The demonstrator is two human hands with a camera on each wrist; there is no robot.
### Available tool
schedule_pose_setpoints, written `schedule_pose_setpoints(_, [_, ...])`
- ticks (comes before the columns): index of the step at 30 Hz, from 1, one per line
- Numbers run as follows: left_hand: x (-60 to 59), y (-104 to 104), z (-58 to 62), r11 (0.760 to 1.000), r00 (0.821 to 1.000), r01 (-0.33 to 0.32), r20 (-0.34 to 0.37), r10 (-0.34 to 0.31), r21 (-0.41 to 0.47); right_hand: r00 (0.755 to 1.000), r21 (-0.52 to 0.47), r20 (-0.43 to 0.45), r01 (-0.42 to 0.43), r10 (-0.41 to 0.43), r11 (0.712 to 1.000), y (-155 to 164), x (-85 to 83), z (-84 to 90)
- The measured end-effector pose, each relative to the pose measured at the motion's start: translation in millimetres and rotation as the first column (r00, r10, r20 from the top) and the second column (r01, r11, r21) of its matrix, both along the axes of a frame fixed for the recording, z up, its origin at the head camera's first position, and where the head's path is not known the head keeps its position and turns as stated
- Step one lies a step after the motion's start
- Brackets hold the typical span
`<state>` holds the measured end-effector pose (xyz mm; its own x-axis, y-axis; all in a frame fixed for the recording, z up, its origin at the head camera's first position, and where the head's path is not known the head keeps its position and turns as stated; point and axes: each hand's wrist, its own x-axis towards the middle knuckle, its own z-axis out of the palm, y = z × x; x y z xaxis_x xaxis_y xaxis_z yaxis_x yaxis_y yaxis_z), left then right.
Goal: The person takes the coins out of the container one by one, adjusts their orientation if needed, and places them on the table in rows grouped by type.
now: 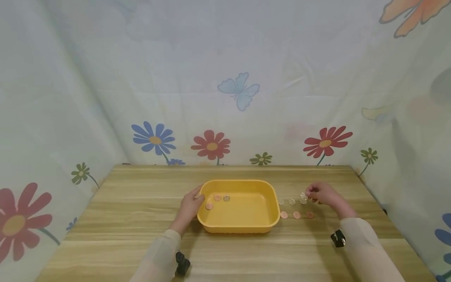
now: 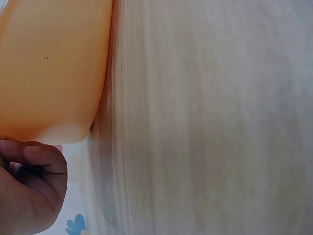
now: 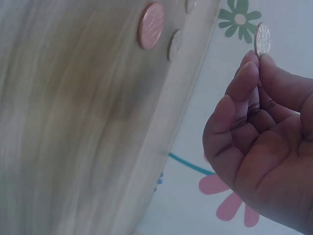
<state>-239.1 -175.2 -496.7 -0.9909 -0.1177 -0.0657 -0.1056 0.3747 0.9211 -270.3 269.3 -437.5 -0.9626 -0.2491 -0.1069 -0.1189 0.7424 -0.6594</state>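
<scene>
My right hand (image 1: 323, 193) pinches a silver coin (image 3: 262, 38) between thumb and fingertips, raised above the table at the right. Close under it in the head view lies another silver coin (image 1: 303, 202), the end of a short row. A row of copper coins (image 1: 296, 215) lies nearer me, one of them in shadow. My left hand (image 1: 190, 204) grips the left end of a yellow plastic tray (image 1: 238, 230), its curled fingers against the wall in the left wrist view. Inside the tray are two copper coins (image 1: 209, 206) and one silver coin (image 1: 226, 198).
The tray stands on a wood-grain table (image 1: 141, 203), just left of the coin rows. A pale cloth (image 1: 176, 78) printed with flowers and butterflies hangs behind the table and on both sides.
</scene>
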Motion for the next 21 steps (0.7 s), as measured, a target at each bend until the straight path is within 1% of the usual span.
schedule_pose_setpoints(3, [-0.2, -0.5, 0.0, 1.000, 1.000, 0.003, 0.002, -0.003, 0.003, 1.000, 0.013, 0.012, 0.012, -0.012, 1.000, 4.2, 0.1, -1.3])
schedule_pose_setpoints(8, [0.4, -0.1, 0.2, 1.000, 1.000, -0.001, -0.013, 0.001, 0.000, 0.999, 0.013, 0.020, 0.028, -0.028, 1.000, 12.0, -0.2, -4.1])
schedule_pose_setpoints(16, [0.0, -0.3, 2.1, 1.000, 1.000, -0.001, 0.007, 0.001, 0.002, 0.999, 0.005, 0.026, 0.047, -0.047, 0.999, 26.3, -2.3, -11.7])
schedule_pose_setpoints(21, [0.5, -0.1, 4.1, 1.000, 1.000, -0.003, -0.007, 0.003, -0.008, 0.997, 0.006, 0.047, 0.068, -0.068, 0.998, 32.9, -4.5, -13.8])
